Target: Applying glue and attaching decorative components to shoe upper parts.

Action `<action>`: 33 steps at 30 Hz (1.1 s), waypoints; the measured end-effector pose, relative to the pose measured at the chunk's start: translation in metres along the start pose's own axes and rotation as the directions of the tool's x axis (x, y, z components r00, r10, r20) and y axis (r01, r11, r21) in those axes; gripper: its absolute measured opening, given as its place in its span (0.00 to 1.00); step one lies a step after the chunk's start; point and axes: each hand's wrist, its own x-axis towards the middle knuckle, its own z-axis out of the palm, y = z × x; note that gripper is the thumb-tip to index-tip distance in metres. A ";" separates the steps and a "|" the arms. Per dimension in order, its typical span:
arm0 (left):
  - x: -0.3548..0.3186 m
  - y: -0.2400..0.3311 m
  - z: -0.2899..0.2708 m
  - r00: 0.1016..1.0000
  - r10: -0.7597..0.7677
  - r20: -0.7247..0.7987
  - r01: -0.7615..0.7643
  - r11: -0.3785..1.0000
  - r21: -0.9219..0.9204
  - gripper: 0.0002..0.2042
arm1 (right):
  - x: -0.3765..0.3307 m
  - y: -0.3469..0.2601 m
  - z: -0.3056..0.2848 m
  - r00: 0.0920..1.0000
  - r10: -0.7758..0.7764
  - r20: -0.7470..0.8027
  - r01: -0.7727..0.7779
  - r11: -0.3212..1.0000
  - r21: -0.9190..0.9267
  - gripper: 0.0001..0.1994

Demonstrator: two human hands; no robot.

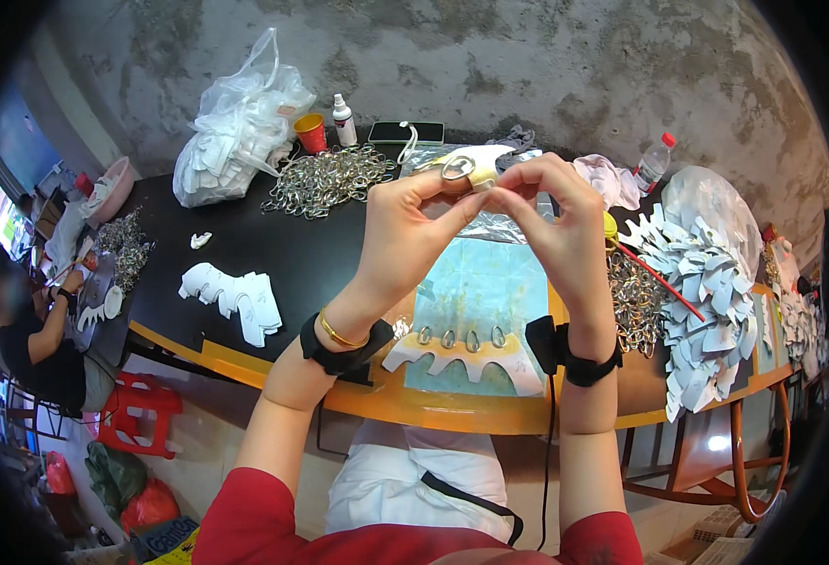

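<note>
My left hand [398, 221] and my right hand [565, 217] are raised over the table, their fingertips meeting in a pinch. Between them is a white, yellow-tinged piece [483, 169], with an oval metal ring [459, 168] by my left fingers. The fingers partly cover the piece, so how ring and piece join is hidden. Below, on a pale blue sheet [480, 282], lies a white scalloped piece [511, 370] with several tabs pointing toward me. A row of metal rings [472, 341] sits along its far edge.
Metal rings are heaped at the back left [330, 179] and right [633, 297]. White cut pieces [707, 292] pile up at right; a smaller stack [235, 299] lies left. A plastic bag [235, 141], orange cup [311, 133] and bottle [343, 121] stand behind. Another person [42, 330] works far left.
</note>
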 end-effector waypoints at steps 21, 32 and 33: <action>0.003 -0.004 0.004 0.985 0.166 -0.056 -0.158 0.979 0.128 0.09 | 0.000 0.004 0.000 1.000 0.010 -0.007 -0.010 0.998 -0.054 0.08; 0.001 0.006 0.002 0.999 0.024 0.022 -0.027 0.991 0.133 0.08 | 0.001 0.003 0.001 0.987 -0.152 -0.049 0.145 0.983 -0.114 0.06; 0.000 0.005 0.003 0.999 0.039 0.028 -0.043 0.987 0.157 0.08 | 0.001 0.002 0.002 0.984 -0.159 -0.084 0.148 0.981 -0.125 0.06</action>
